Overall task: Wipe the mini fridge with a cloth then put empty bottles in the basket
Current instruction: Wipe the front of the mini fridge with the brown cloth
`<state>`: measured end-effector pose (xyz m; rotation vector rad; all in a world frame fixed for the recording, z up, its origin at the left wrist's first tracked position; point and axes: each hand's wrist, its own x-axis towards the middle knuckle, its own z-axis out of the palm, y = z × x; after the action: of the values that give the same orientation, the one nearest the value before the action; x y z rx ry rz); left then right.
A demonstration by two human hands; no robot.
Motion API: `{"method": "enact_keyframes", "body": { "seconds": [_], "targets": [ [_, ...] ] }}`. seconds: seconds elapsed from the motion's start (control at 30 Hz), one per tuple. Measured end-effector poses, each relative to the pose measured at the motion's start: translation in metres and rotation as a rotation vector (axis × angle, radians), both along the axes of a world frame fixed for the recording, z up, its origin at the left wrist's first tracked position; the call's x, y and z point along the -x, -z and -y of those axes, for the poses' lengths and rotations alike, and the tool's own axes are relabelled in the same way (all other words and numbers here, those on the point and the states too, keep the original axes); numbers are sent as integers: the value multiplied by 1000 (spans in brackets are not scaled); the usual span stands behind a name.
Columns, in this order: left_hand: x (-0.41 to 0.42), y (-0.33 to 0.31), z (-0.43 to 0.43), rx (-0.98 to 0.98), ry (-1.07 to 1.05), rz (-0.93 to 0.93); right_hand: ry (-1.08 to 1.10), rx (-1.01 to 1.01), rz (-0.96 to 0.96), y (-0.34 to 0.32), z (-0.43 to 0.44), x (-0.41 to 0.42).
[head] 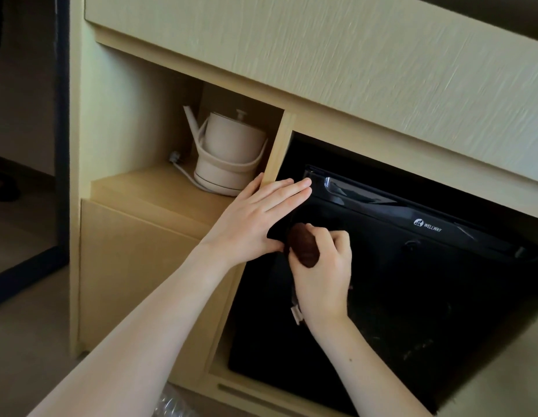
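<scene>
The left grip (255,218) lies flat with fingers straight, at 4 o'clock of the kettle (228,155), pressing the mini fridge (412,281) at its 10 o'clock corner. The right grip (322,275) is curled round a bunched brown cloth (302,245) held against the door's left edge. Wiping looks underway. No bottles or basket show, so that step seems undone.

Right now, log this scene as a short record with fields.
left hand: flat, fingers straight, resting at the mini fridge's upper left corner
right hand: grips a bunched dark brown cloth against the fridge front
mini fridge: black, set in the right bay of the cabinet
kettle: pale, upright, in the left bay
basket: not in view
</scene>
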<state>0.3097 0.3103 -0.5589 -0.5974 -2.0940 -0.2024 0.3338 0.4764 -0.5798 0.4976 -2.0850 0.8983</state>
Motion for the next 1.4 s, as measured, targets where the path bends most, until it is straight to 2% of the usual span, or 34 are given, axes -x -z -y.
{"method": "enact_keyframes", "body": {
  "seconds": [0.2,0.3,0.5,0.73,0.87,1.0,1.23,1.4],
  "targets": [
    [-1,0,-1,0,-9,22,44,197,61,17,-51,-11],
    [-1,0,-2,-8,-8,32,34,231,56,19,-42,-7],
    [-1,1,-2,4,-15,16,-14,169,52,27,-21,0],
    [-2,1,-4,7,-46,17,130,408,205,55,-74,-17],
    [-4,0,-8,14,-112,-37,85,328,115,34,-68,-10],
    [-5,0,-12,1,-143,-102,75,349,15,1,-66,3],
    [-7,-2,-16,13,-172,-150,87,297,132,42,-91,-16],
    [-4,-8,-34,36,-152,-174,161,393,-70,-25,-94,2]
  ]
}}
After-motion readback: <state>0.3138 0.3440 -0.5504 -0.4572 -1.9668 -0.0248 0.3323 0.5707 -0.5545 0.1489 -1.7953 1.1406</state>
